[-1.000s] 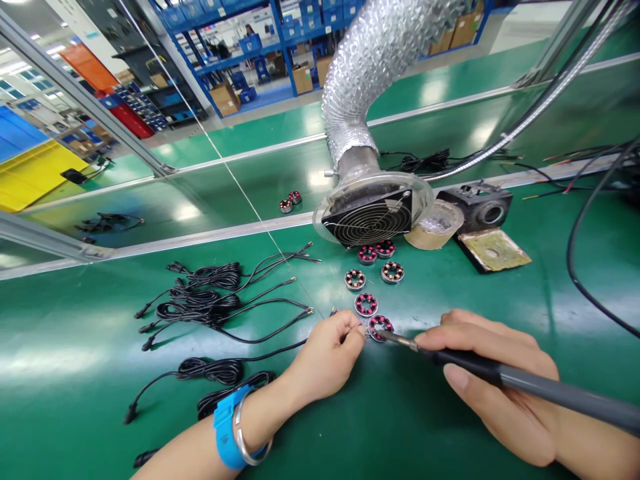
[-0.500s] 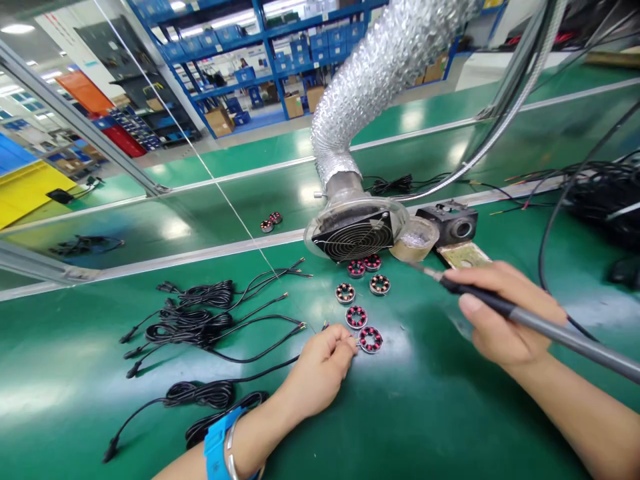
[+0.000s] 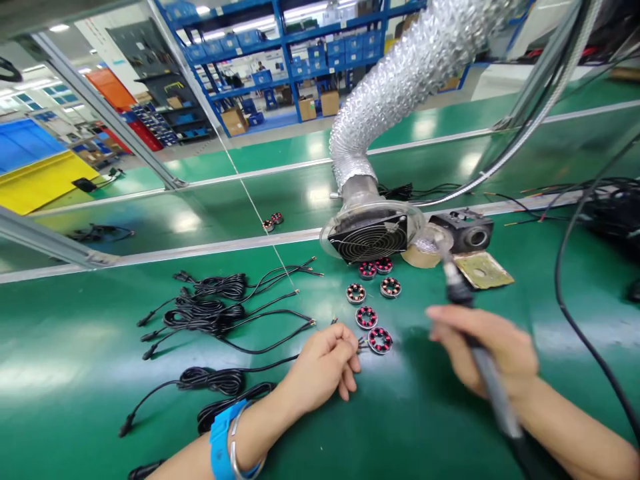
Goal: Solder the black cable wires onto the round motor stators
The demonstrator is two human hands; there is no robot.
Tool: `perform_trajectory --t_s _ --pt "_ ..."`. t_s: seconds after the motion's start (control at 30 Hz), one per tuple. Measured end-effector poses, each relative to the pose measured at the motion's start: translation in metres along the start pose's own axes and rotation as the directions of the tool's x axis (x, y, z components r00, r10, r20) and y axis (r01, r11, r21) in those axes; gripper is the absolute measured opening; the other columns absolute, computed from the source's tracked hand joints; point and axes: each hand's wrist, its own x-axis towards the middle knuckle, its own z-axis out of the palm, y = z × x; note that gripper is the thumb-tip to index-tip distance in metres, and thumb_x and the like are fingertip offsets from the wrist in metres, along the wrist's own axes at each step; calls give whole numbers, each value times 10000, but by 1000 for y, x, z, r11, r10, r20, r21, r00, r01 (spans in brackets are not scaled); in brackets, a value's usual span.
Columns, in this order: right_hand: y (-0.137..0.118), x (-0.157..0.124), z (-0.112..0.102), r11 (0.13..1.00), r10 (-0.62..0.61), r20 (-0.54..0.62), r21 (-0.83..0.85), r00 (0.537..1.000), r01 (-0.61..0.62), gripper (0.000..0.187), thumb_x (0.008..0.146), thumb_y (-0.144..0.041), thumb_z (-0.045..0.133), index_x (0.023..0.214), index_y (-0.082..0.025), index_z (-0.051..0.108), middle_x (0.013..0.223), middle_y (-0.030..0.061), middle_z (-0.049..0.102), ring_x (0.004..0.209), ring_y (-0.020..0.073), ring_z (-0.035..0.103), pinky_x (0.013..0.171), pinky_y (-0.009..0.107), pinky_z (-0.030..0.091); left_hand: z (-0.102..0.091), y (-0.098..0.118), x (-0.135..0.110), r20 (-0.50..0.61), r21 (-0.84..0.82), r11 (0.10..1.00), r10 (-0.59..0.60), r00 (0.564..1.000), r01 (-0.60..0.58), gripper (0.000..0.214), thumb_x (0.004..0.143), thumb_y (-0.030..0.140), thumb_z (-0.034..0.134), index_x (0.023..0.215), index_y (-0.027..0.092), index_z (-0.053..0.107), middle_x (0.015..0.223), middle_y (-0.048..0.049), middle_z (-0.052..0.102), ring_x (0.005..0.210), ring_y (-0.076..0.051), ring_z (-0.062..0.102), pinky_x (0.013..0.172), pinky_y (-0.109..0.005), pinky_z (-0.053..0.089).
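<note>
My left hand point(image 3: 327, 363) rests on the bench with thumb and forefinger pinched on a black cable point(image 3: 273, 367), which runs in from the left. Thin wire ends show just past the fingertips, beside a ring-shaped stator with red coils point(image 3: 380, 341). The exact grip point is hidden by the fingers. My right hand point(image 3: 487, 347) is closed around a soldering iron point(image 3: 457, 287), blurred by motion. Its tip reaches the round tub of metal shavings point(image 3: 427, 243). Another red stator point(image 3: 367, 317) lies close behind the first.
Copper-coloured stators point(image 3: 391, 287) sit below a fume extractor point(image 3: 373, 237) on a foil duct point(image 3: 360, 133). Coiled black cables point(image 3: 215, 313) lie at left. An iron holder point(image 3: 465, 230) and a yellowish sponge tray point(image 3: 483, 270) stand at right, near a hanging cord point(image 3: 560, 287).
The soldering iron has swung to point away from me, its tip now at the tub. My left hand's lower fingers have loosened while it stays by the stator. The view has shifted slightly.
</note>
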Motion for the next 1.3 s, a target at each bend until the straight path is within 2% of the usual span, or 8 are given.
perform_trajectory --t_s 0.07,0.2,0.47,0.7,0.93,1.03,1.13,1.3 --pt "-10 -6 15 993 -81 184 97 980 64 212 850 -98 601 1014 -230 622 710 2 641 568 146 586 534 267 466 -1 0 0 8 -20 1000 -6 1000 6 236 810 395 576 781 176 492 650 23 588 426 -86 566 354 -164 440" --pt "-16 -12 39 986 -103 325 158 940 54 230 857 -70 514 1039 -196 580 729 30 590 646 174 505 580 297 433 -1 2 -3 -7 67 998 3 1000 -2 223 820 379 558 772 164 522 662 23 574 416 -80 538 354 -171 411" --pt "-15 -14 41 947 -8 386 300 923 -117 289 862 -41 505 1099 -202 543 814 20 604 692 159 510 626 284 455 -2 6 -4 -16 253 959 137 990 -129 179 835 272 574 760 122 636 681 3 576 624 -99 465 596 -217 363" --pt "-13 -15 40 936 -8 424 322 906 -142 360 851 -42 531 1172 -205 516 927 42 632 766 172 532 676 305 481 1 11 -7 13 344 934 100 995 -98 225 874 313 549 792 135 661 680 12 567 588 -103 399 539 -217 306" --pt "-17 -11 42 953 -34 462 283 886 -111 263 916 -66 462 1125 -210 532 885 38 639 725 174 494 642 307 444 7 16 -19 -2 653 726 288 958 -217 214 896 259 511 744 180 640 631 14 532 576 -128 425 570 -252 322" --pt "-22 -18 45 967 -6 440 231 898 -107 225 932 -98 462 1122 -209 507 907 56 628 734 188 479 641 319 438 15 11 -35 21 631 749 241 970 -200 162 874 249 529 968 192 648 768 -24 605 654 -163 511 621 -269 406" --pt "-24 -24 47 982 3 400 171 917 -78 246 905 -109 476 1128 -213 489 898 64 615 719 200 459 625 331 431 19 8 -46 97 561 799 195 976 -215 486 759 145 596 1243 179 562 1024 -88 656 853 -216 600 792 -303 481" --pt "-20 -19 41 983 33 402 150 915 -101 335 849 -49 469 1147 -200 495 902 64 602 761 210 485 644 336 451 6 16 -28 78 451 858 238 968 -247 291 813 58 431 942 168 668 893 -55 693 845 -177 629 810 -284 496"
